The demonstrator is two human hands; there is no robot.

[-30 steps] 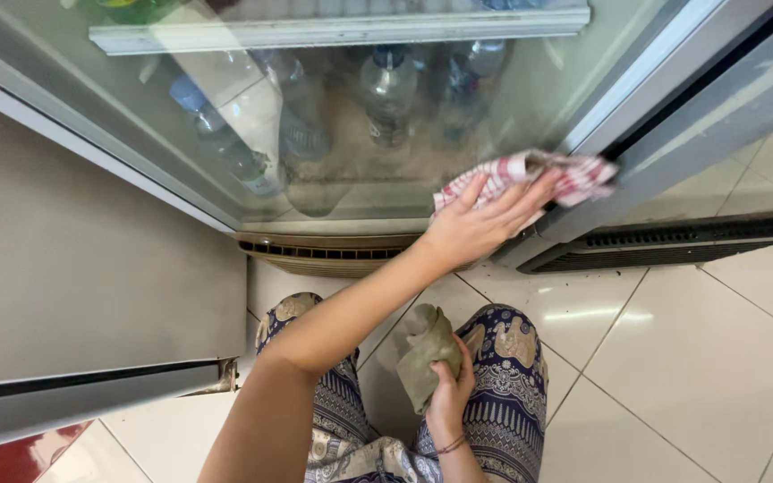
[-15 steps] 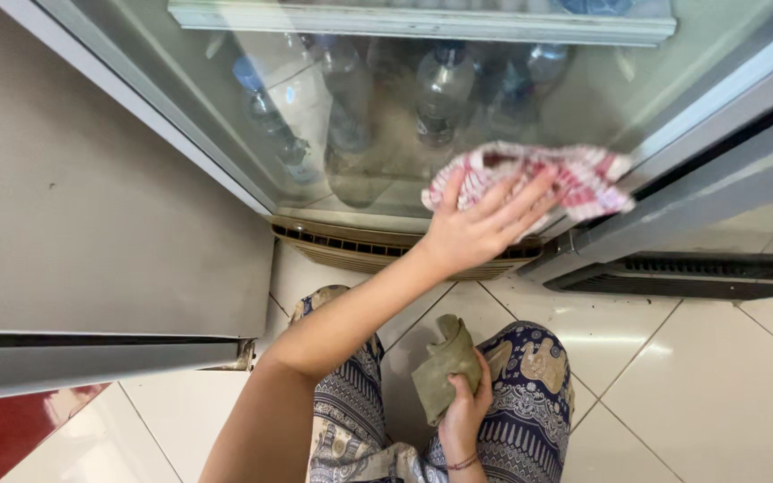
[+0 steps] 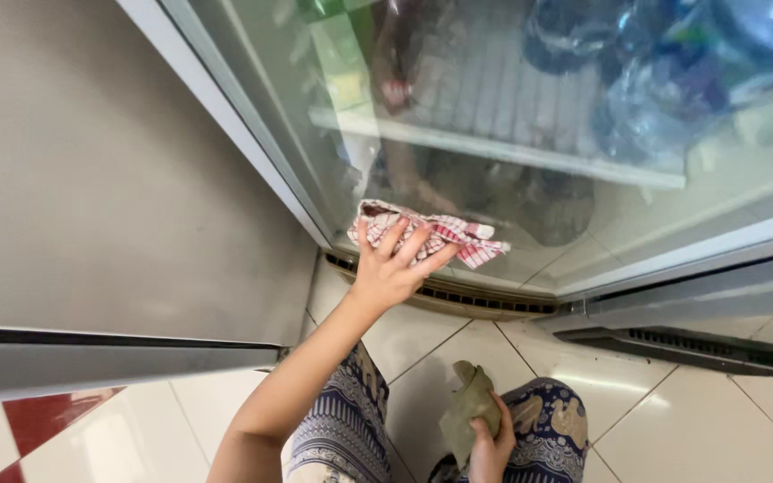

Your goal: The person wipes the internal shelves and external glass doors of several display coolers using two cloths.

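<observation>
Holding: right hand [image 3: 491,447], nearest and partly cut off, fingers curled around an olive cloth [image 3: 469,413], below the glass door [image 3: 530,170].
Pressing: left hand [image 3: 389,266], fingers spread flat on a red checked cloth [image 3: 431,238] at the door's lower edge.
Hidden: bottles [image 3: 673,80] blurred behind the glass.
Floor: pale tiles [image 3: 717,420] beneath the door.

Glass door [image 3: 530,161] blocks reach to bottles [image 3: 664,80]; grey cabinet [image 3: 91,179] walls left; open tile floor [image 3: 691,420] below.
</observation>
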